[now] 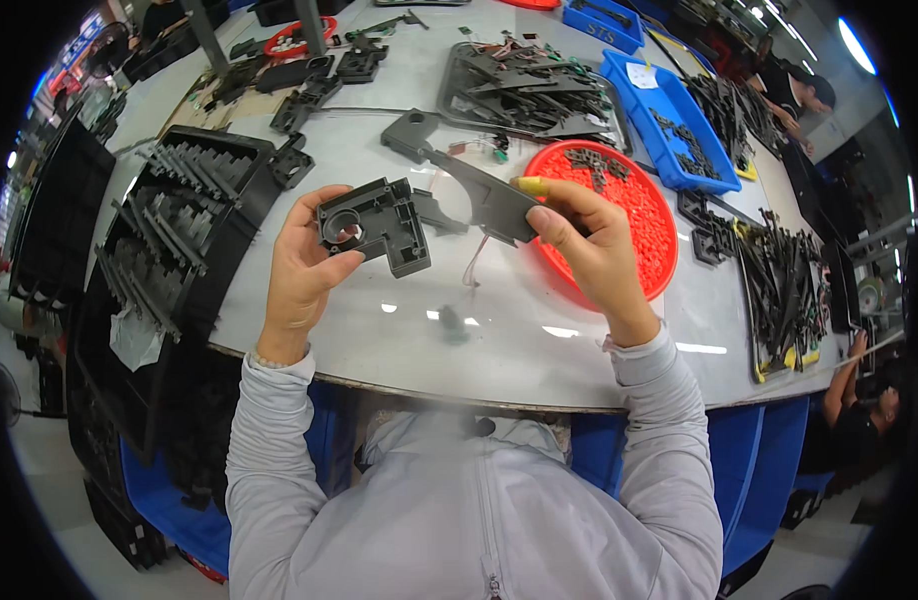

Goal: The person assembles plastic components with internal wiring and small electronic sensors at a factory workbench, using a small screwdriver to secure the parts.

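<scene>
My left hand (301, 265) is closed round the side of a dark grey plastic housing (407, 240), whose open face shows ribs and a round hole. My right hand (599, 250) pinches a flat dark grey plastic cover (499, 200) by its near right end; a yellow covering is on one fingertip. Both parts are held above the white table (459, 350), apart from each other. Beyond them lies another dark grey plastic piece (411, 130). Thin wires (472, 268) show below the cover; where they attach is unclear.
A red round tray (673, 235) of small red parts stands beside my right hand. Behind it are a black tray (447, 85) of dark strips and a blue bin (724, 150). A black crate (214, 137) of grey parts stands left. Other people work at far right.
</scene>
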{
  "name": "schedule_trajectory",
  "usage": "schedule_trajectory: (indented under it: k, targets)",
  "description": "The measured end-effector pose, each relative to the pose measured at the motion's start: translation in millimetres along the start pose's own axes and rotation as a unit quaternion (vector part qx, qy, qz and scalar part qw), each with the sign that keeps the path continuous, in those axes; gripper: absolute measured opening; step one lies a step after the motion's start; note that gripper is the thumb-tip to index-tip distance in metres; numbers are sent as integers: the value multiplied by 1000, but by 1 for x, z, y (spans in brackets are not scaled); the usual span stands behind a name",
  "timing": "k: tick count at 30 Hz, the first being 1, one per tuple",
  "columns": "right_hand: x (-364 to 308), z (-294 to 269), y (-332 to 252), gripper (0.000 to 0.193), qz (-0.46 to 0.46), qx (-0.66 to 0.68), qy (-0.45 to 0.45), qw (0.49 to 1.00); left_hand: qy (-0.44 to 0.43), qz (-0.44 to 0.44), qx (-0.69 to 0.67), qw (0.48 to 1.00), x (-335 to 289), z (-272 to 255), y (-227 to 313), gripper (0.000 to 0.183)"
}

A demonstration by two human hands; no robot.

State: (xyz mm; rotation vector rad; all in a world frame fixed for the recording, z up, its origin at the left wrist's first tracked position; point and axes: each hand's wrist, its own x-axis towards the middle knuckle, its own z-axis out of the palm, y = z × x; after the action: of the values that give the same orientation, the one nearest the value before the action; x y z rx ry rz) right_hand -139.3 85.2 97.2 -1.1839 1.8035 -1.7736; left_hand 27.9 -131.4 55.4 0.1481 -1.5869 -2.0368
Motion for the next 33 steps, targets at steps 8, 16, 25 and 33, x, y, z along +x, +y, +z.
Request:
schedule_trajectory:
  k: [8, 16, 25, 33]
  targets:
    - [-23, -7, 27, 23, 92, 146, 55, 984, -166, -85, 110, 976, 33, 41, -5, 58]
    - [-31, -23, 33, 19, 66, 206, 73, 974, -197, -132, -20, 971, 62, 75, -34, 62]
    - [-36, -23, 24, 21, 12, 22, 60, 998, -223, -137, 10, 965, 48, 75, -63, 55]
    - [-39, -17, 34, 18, -35, -56, 73, 995, -257, -141, 4, 956, 43, 77, -63, 78]
